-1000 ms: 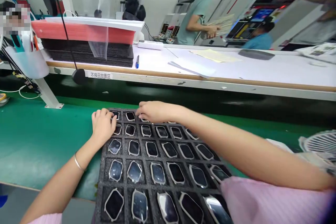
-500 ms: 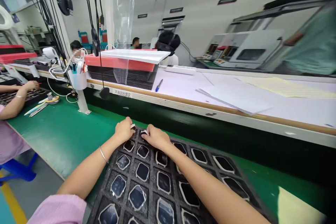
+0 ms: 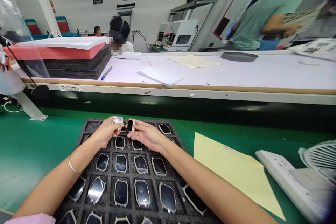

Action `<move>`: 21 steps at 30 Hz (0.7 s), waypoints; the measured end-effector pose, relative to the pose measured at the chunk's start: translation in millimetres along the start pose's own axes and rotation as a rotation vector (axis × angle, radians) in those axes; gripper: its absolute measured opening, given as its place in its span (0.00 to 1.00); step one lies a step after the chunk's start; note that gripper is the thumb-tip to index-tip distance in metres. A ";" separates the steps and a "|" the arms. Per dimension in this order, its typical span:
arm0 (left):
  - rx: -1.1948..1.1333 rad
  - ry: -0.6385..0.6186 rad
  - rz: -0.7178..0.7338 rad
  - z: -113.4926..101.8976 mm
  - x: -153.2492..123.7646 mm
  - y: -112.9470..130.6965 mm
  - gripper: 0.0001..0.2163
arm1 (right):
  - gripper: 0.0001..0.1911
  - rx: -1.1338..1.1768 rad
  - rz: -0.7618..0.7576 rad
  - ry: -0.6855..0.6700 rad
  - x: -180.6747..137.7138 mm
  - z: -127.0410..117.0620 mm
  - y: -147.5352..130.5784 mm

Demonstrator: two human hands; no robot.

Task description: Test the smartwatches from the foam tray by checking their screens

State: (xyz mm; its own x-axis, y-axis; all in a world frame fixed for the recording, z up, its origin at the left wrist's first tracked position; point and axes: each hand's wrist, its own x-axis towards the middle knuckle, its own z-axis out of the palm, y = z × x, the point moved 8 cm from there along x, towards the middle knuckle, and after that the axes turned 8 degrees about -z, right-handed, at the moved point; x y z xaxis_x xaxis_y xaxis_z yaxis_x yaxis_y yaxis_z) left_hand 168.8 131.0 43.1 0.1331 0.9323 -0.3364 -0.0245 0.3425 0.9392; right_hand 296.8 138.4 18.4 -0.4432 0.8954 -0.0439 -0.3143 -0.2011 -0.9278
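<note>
My left hand [image 3: 107,131] pinches a silver smartwatch case [image 3: 118,120], its bright face turned upward. Beside it, my right hand [image 3: 148,134] grips another smartwatch [image 3: 130,125] with a dark screen and a light frame, standing on edge between the fingers. Both hands are over the far rows of a black foam tray [image 3: 107,191]. Strapless watches with dark screens, such as the watch [image 3: 121,163], lie in its square compartments. My forearms cover some compartments on both sides. The far left compartment [image 3: 93,126] holds no watch.
A yellow sheet [image 3: 231,171] lies right of the tray, near a white power strip [image 3: 286,171] and a small fan [image 3: 321,159]. Behind runs a raised shelf [image 3: 210,77] with papers [image 3: 160,76], a pen [image 3: 106,73] and stacked trays [image 3: 65,64]. People are beyond it.
My view has swung to the right. Both hands, earlier at the tray's far left corner, now hold the two watches closer together, with the right-hand watch turned to show its dark screen.
</note>
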 end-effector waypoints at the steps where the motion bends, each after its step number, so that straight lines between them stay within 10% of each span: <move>1: -0.010 0.008 -0.011 0.4 0.5 -5.2 0.17 | 0.13 0.072 0.003 -0.004 -3.7 -0.7 3.2; 21: 0.191 0.084 0.177 -3.8 11.6 7.7 0.19 | 0.21 0.261 -0.008 0.101 -21.3 -21.8 7.3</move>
State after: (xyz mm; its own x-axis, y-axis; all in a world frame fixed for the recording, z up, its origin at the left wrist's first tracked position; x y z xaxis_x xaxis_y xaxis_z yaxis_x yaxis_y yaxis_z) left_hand 166.3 144.9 46.1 0.0609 0.9847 -0.1634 0.1479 0.1530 0.9771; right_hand 322.2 126.5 4.5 -0.3583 0.9297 -0.0855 -0.5291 -0.2777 -0.8018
